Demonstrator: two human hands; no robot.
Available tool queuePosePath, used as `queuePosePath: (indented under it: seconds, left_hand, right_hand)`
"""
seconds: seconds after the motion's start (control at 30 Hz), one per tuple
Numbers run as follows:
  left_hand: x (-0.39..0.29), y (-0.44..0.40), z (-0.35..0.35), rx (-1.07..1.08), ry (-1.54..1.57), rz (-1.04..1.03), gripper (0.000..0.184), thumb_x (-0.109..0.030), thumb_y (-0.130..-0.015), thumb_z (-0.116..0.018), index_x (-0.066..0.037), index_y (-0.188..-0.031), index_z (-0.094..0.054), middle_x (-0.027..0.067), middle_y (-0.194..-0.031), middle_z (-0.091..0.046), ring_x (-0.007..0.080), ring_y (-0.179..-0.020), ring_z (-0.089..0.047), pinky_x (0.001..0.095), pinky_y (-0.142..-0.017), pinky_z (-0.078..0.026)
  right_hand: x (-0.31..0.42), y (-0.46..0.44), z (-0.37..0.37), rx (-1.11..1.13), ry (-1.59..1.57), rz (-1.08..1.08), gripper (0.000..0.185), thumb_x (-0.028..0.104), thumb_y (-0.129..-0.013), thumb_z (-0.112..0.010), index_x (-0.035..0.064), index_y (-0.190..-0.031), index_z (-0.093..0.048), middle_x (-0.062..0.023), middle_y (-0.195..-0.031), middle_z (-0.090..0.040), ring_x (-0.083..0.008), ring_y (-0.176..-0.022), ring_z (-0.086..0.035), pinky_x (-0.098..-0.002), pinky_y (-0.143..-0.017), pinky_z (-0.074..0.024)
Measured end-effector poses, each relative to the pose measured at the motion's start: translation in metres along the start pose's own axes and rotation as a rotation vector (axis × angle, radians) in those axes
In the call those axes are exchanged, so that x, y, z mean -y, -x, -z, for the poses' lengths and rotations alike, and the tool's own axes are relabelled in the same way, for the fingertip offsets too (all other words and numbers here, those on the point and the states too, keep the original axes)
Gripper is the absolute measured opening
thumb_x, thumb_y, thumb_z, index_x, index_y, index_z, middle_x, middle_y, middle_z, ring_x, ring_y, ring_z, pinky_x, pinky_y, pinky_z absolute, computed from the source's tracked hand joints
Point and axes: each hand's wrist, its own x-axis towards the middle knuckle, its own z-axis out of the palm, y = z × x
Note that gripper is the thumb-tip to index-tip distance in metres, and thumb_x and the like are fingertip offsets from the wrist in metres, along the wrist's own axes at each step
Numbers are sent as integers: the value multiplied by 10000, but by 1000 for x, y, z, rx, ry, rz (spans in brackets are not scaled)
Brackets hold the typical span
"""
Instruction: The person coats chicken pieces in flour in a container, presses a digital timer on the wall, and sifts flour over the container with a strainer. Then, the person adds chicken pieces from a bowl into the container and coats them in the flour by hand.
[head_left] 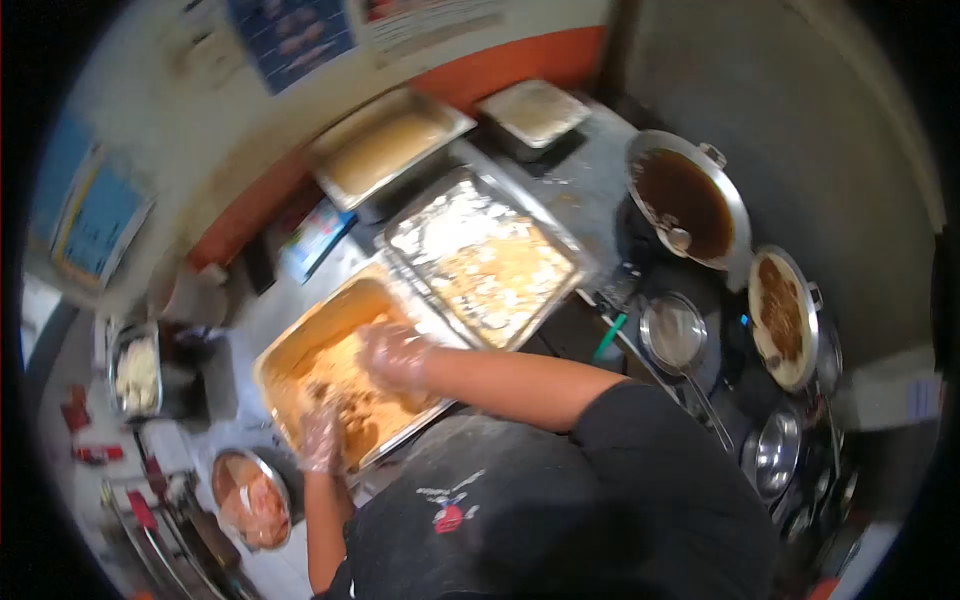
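A deep rectangular pan (268,372) holds orange-tan breading crumbs (340,362), with some darker coated pieces (358,408) near its lower middle. My left hand (322,436), in a clear plastic glove, reaches into the pan's near left part, beside the darker pieces. My right hand (393,357), gloved the same way, lies in the crumbs toward the pan's right side. The fingers of both hands are blurred or sunk in the crumbs, so what they hold is hidden. Just beyond the pan is a foil-lined tray (450,215) with crumbs on its near right part.
At the back stand a pan of pale liquid (390,150) and a smaller metal pan (535,112). To the right are a pot of brown liquid (690,200), a strainer (673,332) and a frying pan (782,310). A bowl (250,500) and a white-filled container (138,375) are left.
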Motion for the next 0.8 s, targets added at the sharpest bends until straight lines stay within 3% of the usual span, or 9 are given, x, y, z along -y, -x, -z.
queuePosePath:
  seconds: [0.1, 0.17, 0.27, 0.37, 0.43, 0.63, 0.7, 0.77, 0.8]
  left_hand:
    - [-29, 4, 0, -14, 410, 94, 529, -382, -1043, -589, -101, -1486, -516, 103, -1449, -571, 262, -1256, -592, 420, -1052, -489]
    - [2, -18, -14, -50, 501, 51, 588, -445, -1039, -602, -120, -1515, -480, 63, -1418, -584, 229, -1197, -615, 414, -997, -522]
    - [-114, 26, -37, 87, 828, 302, 601, -489, -1024, -619, -118, -1479, -494, 53, -1338, -607, 234, -1131, -630, 372, -918, -551]
    - [-126, 13, -67, 71, 809, 141, 587, -522, -1018, -621, -116, -1428, -515, 42, -1285, -613, 236, -1104, -633, 365, -877, -561]
    - [-157, 19, -85, 77, 835, 159, 569, -517, -1009, -639, -140, -1412, -500, 38, -1280, -577, 249, -1151, -589, 385, -910, -538]
    - [-145, -19, -112, -11, 617, 210, 758, -512, -993, -662, -196, -1593, -324, 79, -1593, -382, 287, -1374, -462, 396, -1013, -493]
    - [-146, -17, -120, -95, 590, 164, 685, -505, -996, -654, -164, -1550, -441, 84, -1483, -514, 260, -1262, -552, 388, -951, -522]
    - [-158, -4, -121, -111, 541, 91, 668, -546, -990, -645, -154, -1510, -495, 77, -1383, -578, 247, -1183, -584, 392, -918, -531]
    - [-163, -8, -122, -128, 479, 83, 667, -547, -992, -641, -150, -1509, -497, 78, -1379, -583, 246, -1178, -588, 391, -917, -532]
  right_hand:
    - [-7, -3, 29, 48, -92, 38, 171, 173, -765, -726, 17, -831, -700, -242, -911, -661, -394, -857, -687, -461, -707, -571]
    - [-20, 15, 81, 22, -500, -14, 170, 125, -717, -785, 35, -831, -697, -206, -918, -672, -368, -882, -697, -444, -697, -563]
    - [-61, 65, 114, -37, -1191, -57, 319, 45, -668, -801, 43, -962, -678, -180, -1016, -703, -319, -938, -707, -427, -732, -577]
    - [-119, 138, 159, -148, -1334, -9, 459, -23, -660, -787, 35, -1092, -643, -168, -1134, -718, -273, -1028, -714, -410, -799, -598]
    - [-141, 239, 214, -282, -1826, 63, 490, -45, -696, -793, 13, -1147, -611, -190, -1260, -695, -292, -1142, -702, -432, -932, -597]
    - [-201, 538, 348, -820, -1189, -677, 485, -49, -772, -834, -13, -1206, -621, -214, -1296, -680, -306, -1161, -698, -427, -964, -618]
    - [-257, 636, 313, -1099, -839, -661, 472, -37, -763, -848, 3, -1172, -617, -190, -1236, -714, -277, -1148, -702, -430, -959, -609]
    - [-277, 691, 344, -997, -906, -1110, 480, 32, -759, -871, -5, -1175, -636, -199, -1226, -718, -288, -1164, -698, -423, -985, -586]
    - [-304, 725, 335, -942, -587, -1299, 502, 90, -754, -885, -14, -1186, -650, -208, -1230, -714, -308, -1180, -691, -418, -1000, -573]
